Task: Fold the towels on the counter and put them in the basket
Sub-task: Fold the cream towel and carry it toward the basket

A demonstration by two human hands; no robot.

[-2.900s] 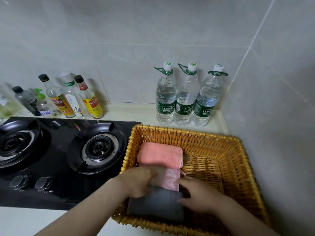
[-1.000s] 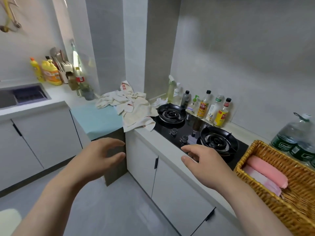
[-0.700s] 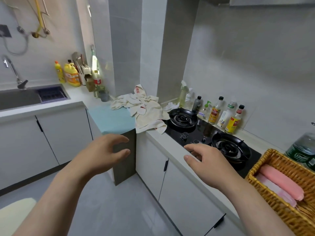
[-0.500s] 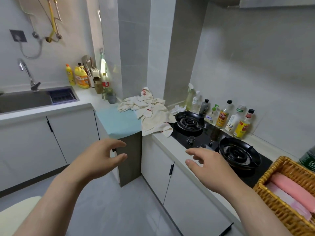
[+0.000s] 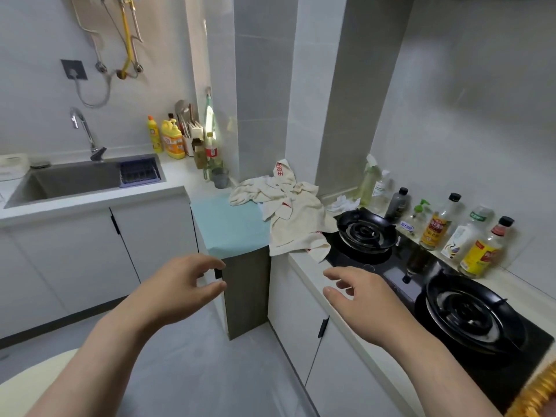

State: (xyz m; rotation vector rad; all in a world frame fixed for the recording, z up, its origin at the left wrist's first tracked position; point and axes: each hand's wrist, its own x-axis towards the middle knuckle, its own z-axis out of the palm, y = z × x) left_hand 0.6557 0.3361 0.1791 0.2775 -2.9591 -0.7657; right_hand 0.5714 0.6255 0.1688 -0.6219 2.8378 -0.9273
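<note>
Where our left grip (image 5: 183, 284) hangs: in the air before the grey cabinet end (image 5: 246, 293), fingers loosely bent, thumb apart from them, holding nothing.
Right grip (image 5: 361, 299): over the front edge of the counter (image 5: 301, 266), just beside the stove (image 5: 400, 275); fingers spread and slack, holding nothing.
Towels (image 5: 288, 212): a crumpled, unfolded cream heap with red print, on the counter at the corner. It lies partly on a teal mat (image 5: 231, 227), and its right edge lies on the stove's corner. One flap droops over the counter front. Well apart from both our grips.
Basket (image 5: 538, 392): only a sliver of woven rim at the lower right; we cannot tell what lies in it.
Bottles (image 5: 436, 227): a row along the wall behind the stove.
Sink (image 5: 75, 182): far left, with a tap.
</note>
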